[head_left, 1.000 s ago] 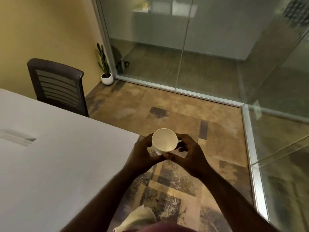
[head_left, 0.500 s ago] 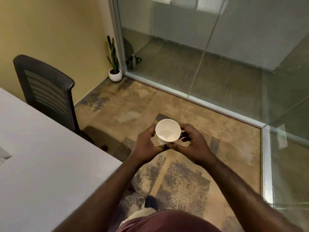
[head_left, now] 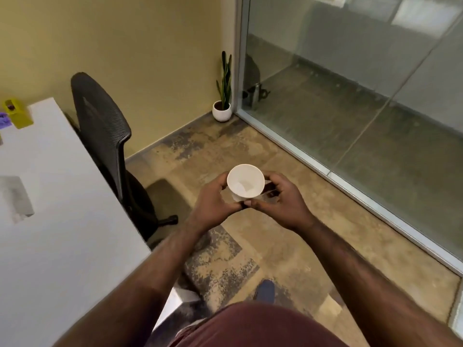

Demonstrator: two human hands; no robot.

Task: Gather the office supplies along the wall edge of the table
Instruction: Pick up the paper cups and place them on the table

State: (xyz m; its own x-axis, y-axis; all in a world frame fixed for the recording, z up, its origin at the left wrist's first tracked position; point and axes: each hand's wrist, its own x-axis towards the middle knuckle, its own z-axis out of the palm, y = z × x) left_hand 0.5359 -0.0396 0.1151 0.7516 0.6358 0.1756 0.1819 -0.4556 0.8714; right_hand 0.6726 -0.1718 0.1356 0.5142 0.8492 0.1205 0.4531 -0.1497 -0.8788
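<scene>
Both hands are keeping their grip on the white paper cup (head_left: 245, 181), our left hand (head_left: 215, 202) and right hand (head_left: 281, 200) clamped around its sides with thumbs touching beneath, out over the floor and apart from the white surface (head_left: 62, 221). Against half a second ago, we are seeing more of that surface: a yellow item (head_left: 17, 113) and a purple item (head_left: 5, 120) are now showing at its far wall end. We are finding the cup apparently empty. We are reading no lettering anywhere.
</scene>
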